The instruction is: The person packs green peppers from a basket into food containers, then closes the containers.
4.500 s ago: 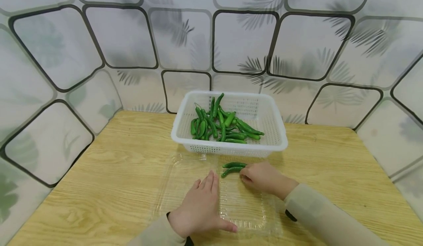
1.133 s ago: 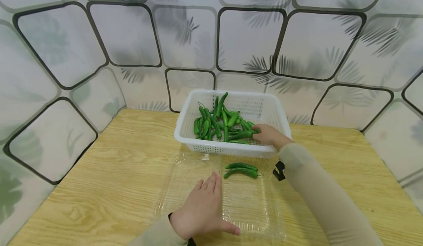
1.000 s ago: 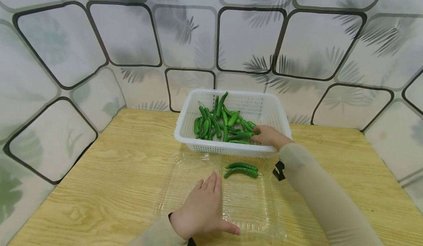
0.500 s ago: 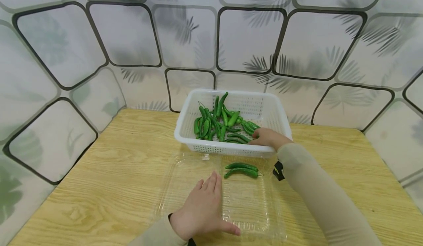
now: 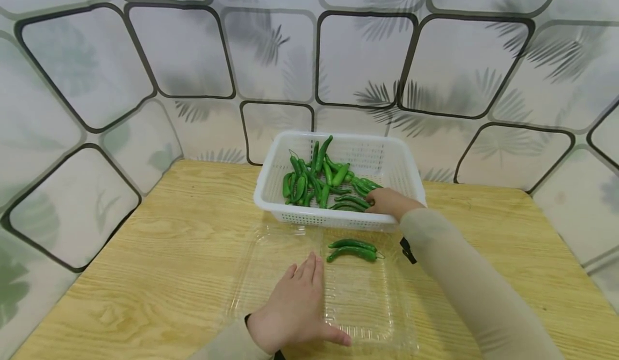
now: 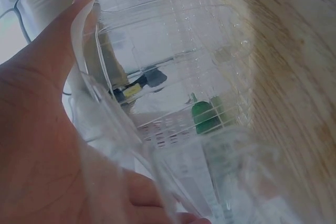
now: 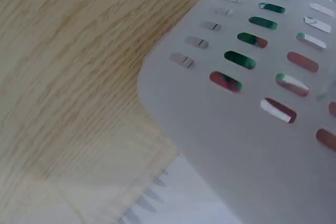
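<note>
The left hand [image 5: 292,309] is resting on a clear box [image 5: 362,301] that is lying unfolded on the table [image 5: 169,252]. The hand is covering part of the box's nine o'clock half, its straight fingers pointing to one o'clock beside the fold and its thumb stretching to four. Its grip is standing wide. The left wrist view is showing the box's clear walls close against this hand, with green showing through them.

The right hand [image 5: 390,202] is reaching into the white basket [image 5: 337,216] at the basket's four o'clock. Its fingers are bending down, and the tips are hiding among the peppers [image 5: 324,196], so I cannot tell whether it is pinching one. A few peppers are lying just at its nine o'clock. Most of the others are heaping toward the basket's nine o'clock, one leaning up at the twelve o'clock wall.

The basket is standing at the box's twelve o'clock. Two peppers, a pair [image 5: 352,252], are lying side by side at twelve o'clock in the box's three o'clock half, the nearer one's thin stem pointing to three.

A black band [image 5: 408,250] is showing below the right sleeve [image 5: 476,274], which is coming in from between four and five o'clock. A leaf-patterned wall [image 5: 271,48] is rising beyond the table at twelve.
</note>
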The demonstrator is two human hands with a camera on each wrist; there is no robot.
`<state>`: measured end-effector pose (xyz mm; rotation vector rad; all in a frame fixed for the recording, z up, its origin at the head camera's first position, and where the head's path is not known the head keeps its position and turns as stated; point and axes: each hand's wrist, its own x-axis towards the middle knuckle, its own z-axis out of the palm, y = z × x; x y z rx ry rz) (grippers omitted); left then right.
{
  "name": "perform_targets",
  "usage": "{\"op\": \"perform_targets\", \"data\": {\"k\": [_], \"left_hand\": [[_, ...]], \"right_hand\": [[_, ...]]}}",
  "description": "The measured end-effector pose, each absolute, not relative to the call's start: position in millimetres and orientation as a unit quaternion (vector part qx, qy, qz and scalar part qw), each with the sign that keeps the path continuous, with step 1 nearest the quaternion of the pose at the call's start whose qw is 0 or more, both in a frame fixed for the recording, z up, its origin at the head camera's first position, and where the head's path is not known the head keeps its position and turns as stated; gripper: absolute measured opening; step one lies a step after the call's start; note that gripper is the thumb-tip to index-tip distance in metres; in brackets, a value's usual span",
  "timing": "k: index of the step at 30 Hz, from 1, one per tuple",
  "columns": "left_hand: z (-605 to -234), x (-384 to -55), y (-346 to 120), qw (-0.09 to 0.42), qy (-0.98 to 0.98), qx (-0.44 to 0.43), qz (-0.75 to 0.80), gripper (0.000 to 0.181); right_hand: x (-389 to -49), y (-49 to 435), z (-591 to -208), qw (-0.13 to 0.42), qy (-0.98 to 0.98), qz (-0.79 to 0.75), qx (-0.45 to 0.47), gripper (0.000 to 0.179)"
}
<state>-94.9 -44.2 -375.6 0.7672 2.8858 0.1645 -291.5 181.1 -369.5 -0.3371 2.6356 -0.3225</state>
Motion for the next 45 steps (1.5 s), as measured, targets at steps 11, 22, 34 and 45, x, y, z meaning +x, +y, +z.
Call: {"op": "perform_targets", "data": {"k": [11, 22, 34, 45], "left_hand": [[-375, -94, -44, 0.089, 0.962, 0.25, 0.062, 0.131], [-374, -95, -43, 0.089, 0.961, 0.254, 0.062, 0.13], [-374, -94, -44, 0.09, 0.961, 0.253, 0.059, 0.131], [-374, -93, -45, 0.096, 0.961, 0.252, 0.067, 0.13]], "right_hand": [[-288, 178, -368, 0.229, 0.966, -0.062, -0.105, 0.048], [-290, 180, -365, 0.214, 0.969, -0.041, -0.114, 0.033], [-288, 182, -364, 0.143, 0.977, -0.072, -0.139, 0.035], [-276, 189, -352, 0.017, 0.986, -0.084, -0.145, 0.04]]}}
